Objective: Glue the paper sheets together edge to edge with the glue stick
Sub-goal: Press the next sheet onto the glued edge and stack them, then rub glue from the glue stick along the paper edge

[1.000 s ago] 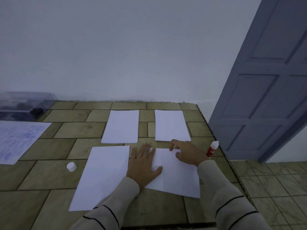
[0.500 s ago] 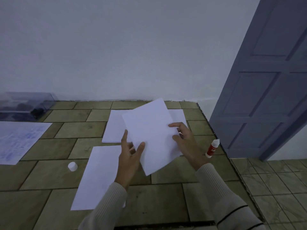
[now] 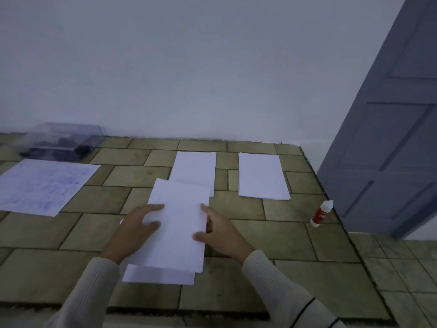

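Observation:
I hold a white paper sheet (image 3: 179,226) by its two long edges. My left hand (image 3: 137,229) grips the left edge and my right hand (image 3: 220,232) grips the right edge. It lies low over a second white sheet (image 3: 158,276) on the tiled table (image 3: 295,235), covering most of it, so only that sheet's near strip shows. Its far end overlaps the near edge of a third sheet (image 3: 196,165). Another blank sheet (image 3: 261,176) lies at the far right. The red and white glue stick (image 3: 321,213) stands uncapped near the table's right edge.
A sheet covered in blue writing (image 3: 42,185) lies at the left. Behind it stands a clear plastic box (image 3: 61,143) against the wall. A grey-blue door (image 3: 387,143) stands just past the table's right edge, with tiled floor (image 3: 402,268) below.
Both hands lifted the near-right sheet off the table, swung it left and lowered it over the near-left sheet. The white cap is now hidden.

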